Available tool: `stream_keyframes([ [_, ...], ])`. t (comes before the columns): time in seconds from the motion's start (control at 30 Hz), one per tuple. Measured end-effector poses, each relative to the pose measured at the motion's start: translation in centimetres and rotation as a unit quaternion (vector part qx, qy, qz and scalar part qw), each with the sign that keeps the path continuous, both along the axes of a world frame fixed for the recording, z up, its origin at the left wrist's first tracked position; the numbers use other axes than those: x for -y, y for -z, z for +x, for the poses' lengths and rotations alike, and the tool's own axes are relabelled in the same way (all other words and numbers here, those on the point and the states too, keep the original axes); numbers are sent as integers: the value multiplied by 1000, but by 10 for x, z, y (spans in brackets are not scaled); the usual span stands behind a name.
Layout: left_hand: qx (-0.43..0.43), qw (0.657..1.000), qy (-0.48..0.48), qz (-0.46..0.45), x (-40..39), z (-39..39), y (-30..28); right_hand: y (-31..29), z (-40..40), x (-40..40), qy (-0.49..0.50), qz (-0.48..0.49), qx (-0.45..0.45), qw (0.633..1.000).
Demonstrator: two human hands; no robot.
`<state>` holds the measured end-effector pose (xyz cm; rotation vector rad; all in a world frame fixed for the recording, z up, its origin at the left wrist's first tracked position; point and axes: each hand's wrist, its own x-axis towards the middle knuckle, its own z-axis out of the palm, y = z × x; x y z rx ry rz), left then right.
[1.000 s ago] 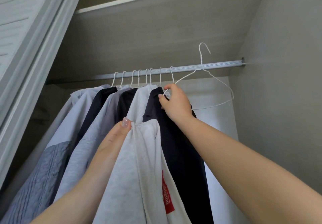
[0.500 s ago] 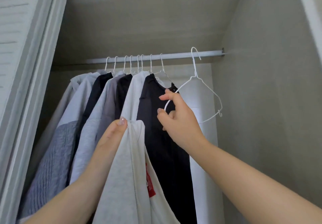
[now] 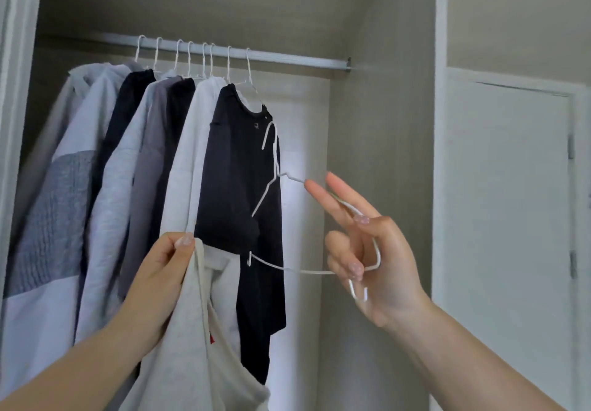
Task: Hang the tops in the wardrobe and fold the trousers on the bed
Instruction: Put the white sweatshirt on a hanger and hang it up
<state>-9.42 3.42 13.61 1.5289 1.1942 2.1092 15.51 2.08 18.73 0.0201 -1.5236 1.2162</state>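
Observation:
My right hand (image 3: 374, 250) holds an empty white wire hanger (image 3: 275, 186) off the rail, its hook pointing up beside the black top (image 3: 236, 170). Two fingers stick out straight while the others curl round the hanger's corner. My left hand (image 3: 160, 270) pinches the top edge of a light grey top (image 3: 192, 346) with a red label, held up in front of the hanging clothes. Several tops in white, grey and black hang on white hangers from the wardrobe rail (image 3: 287, 58).
The rail's right end runs bare up to the wardrobe's side wall (image 3: 383, 154). A white sliding door frame (image 3: 16, 90) stands at the left. Right of the wardrobe is a white panel with a closed door (image 3: 505, 186).
My right hand lifted the empty hanger off the rail and brought it down and to the right. The view dropped and swung right. My left hand kept the grey top raised.

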Motion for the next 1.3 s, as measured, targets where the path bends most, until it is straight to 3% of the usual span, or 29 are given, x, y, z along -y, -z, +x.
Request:
stream_keyframes([
  [0.37,-36,990,90,-104,-21,-25,52,19,64,50,-248,-82,-44,964],
  [0.6,-41,991,50,-119,-22,-29,64,28,87,61,-283,-83,-41,954],
  [0.77,-25,987,77,-137,-21,-25,71,35,120,57,-314,-106,-48,942],
  [0.83,-27,987,67,-141,-14,-19,72,41,142,49,-240,-137,-60,959],
  [0.9,-30,990,39,-130,-3,-9,69,56,161,40,-51,-207,-76,974],
  [0.97,-40,993,-4,-110,13,5,63,80,176,31,172,-266,-63,946],
  [1.07,-99,989,-61,-94,33,27,60,114,196,20,460,-165,49,871],
  [1.17,-136,985,-74,-79,43,43,61,132,214,17,521,-53,104,846],
  [1.3,-228,969,-72,-54,59,61,56,139,227,13,536,-20,114,836],
])
